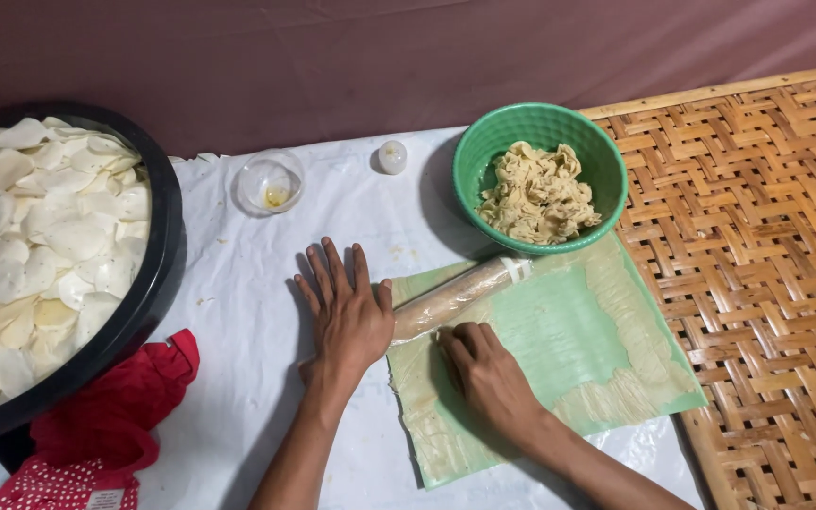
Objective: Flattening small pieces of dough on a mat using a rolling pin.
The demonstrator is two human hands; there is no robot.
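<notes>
My left hand [345, 309] lies flat, fingers spread, on the white sheet [257, 312], its thumb side touching the left end of a plastic-wrapped rolling pin [455, 295]. My right hand [485, 370] rests palm down just below the pin, fingers curled against it. The pin lies slantwise across a green mat [569, 331] that has a thin layer of pale dough along its edges. A green bowl [488, 151] of dough scraps stands right behind the mat.
A big black basin [155, 274] of thin white dough discs fills the left. A red cloth [110, 416] lies under it. A small clear dish [269, 181] and a small white cap [392, 157] sit at the back. A woven bamboo tray [757, 246] lies to the right.
</notes>
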